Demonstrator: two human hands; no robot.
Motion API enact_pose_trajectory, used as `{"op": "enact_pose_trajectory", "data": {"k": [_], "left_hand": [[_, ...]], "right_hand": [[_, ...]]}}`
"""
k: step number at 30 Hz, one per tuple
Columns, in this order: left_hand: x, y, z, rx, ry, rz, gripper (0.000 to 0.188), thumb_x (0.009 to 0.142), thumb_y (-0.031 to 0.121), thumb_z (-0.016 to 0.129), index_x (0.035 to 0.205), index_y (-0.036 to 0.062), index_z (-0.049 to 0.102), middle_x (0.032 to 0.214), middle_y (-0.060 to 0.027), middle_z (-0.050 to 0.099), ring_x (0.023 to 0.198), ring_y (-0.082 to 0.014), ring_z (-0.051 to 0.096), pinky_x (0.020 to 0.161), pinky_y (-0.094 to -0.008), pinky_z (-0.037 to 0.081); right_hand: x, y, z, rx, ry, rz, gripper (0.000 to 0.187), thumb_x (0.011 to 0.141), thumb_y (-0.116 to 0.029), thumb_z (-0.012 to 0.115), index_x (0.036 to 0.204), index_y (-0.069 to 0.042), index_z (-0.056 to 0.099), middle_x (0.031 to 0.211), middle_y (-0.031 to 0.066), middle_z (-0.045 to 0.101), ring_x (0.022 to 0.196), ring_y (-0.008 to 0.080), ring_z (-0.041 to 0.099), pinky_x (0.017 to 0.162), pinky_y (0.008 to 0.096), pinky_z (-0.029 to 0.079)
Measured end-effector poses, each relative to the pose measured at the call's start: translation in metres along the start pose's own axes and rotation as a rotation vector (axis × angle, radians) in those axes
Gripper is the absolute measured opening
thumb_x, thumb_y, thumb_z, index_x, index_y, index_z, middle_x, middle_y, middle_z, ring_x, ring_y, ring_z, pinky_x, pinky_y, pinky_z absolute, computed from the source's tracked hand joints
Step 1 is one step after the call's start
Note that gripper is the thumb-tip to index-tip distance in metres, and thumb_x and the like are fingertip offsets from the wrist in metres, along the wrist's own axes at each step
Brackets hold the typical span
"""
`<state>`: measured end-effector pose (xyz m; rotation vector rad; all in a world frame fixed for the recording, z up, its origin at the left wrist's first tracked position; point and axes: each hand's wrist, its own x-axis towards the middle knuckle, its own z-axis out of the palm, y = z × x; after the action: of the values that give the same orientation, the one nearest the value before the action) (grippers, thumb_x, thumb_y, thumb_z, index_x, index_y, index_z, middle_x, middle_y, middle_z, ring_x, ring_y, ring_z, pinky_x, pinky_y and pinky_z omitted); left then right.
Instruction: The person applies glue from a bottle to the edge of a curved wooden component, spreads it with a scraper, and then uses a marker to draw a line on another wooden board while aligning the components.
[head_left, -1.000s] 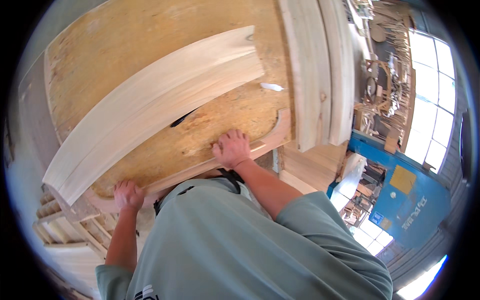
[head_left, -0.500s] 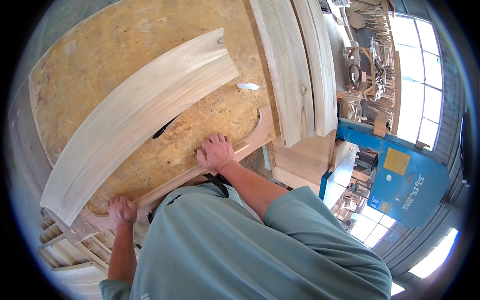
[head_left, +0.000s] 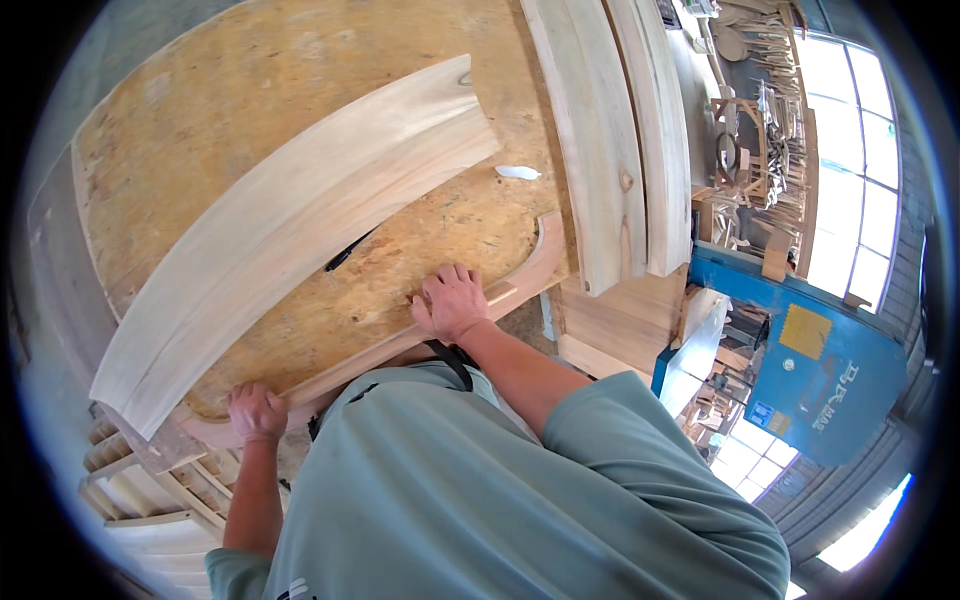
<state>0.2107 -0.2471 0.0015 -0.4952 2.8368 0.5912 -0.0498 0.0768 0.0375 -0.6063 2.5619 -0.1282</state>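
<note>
A long, pale reddish wooden piece (head_left: pixel 535 264) with upcurved ends lies along the near edge of the worn yellow-brown worktable (head_left: pixel 300 60). My left hand (head_left: pixel 257 412) is closed over it near its left end, fingers curled onto the far side. Right of its middle, my right hand (head_left: pixel 452 303) grips the same piece, knuckles bent and fingertips toward the tabletop. Beyond my hands a broad curved wooden board (head_left: pixel 290 215) lies diagonally across the table. Partly under the board's near edge is a black pen (head_left: pixel 345 254). A small white oval object (head_left: pixel 517 173) lies by the board's right end.
Two long pale planks (head_left: pixel 590 140) lie side by side along the table's right side. A blue machine (head_left: pixel 820 380) stands at the right, near a wooden box-like panel (head_left: pixel 620 320). Slatted wooden parts (head_left: pixel 150 500) are stacked at lower left. Wooden pieces crowd the shelf by the windows.
The whole view has shifted slightly, so the table and everything on it appear a little farther right. Both hands keep their places on the wooden piece.
</note>
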Motion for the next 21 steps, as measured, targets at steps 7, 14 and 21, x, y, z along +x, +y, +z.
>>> {"op": "enact_pose_trajectory", "data": {"k": [7,14,21], "left_hand": [[0.0037,0.0079,-0.0064,0.012,-0.005,-0.02,0.008,0.072,0.019,0.058,0.071,0.0111,0.058,0.078,-0.0097,0.061,0.081,-0.0335,0.059,0.074,-0.0487,0.044],[0.0046,0.0077,-0.0083,0.015,-0.006,-0.022,0.009,0.072,0.02,0.059,0.07,0.0109,0.059,0.078,-0.0098,0.062,0.082,-0.0331,0.059,0.075,-0.0477,0.044],[0.0039,0.0056,-0.0057,0.012,0.024,-0.009,0.009,0.071,0.02,0.059,0.07,0.0108,0.058,0.078,-0.0099,0.062,0.081,-0.0329,0.059,0.075,-0.0473,0.044]], "right_hand": [[0.0003,-0.0022,-0.0061,-0.005,-0.03,0.007,0.032,0.083,-0.043,0.062,0.09,-0.013,0.069,0.104,0.0105,0.059,0.107,0.0306,0.052,0.092,0.0478,0.04],[0.0013,-0.0034,-0.0056,-0.023,-0.007,0.0,0.03,0.082,-0.043,0.062,0.088,-0.014,0.069,0.103,0.0101,0.059,0.106,0.0303,0.052,0.091,0.048,0.04],[0.0016,-0.0029,-0.0047,-0.024,-0.012,-0.001,0.031,0.082,-0.043,0.062,0.088,-0.013,0.069,0.103,0.0107,0.059,0.106,0.0305,0.052,0.091,0.0482,0.04]]}}
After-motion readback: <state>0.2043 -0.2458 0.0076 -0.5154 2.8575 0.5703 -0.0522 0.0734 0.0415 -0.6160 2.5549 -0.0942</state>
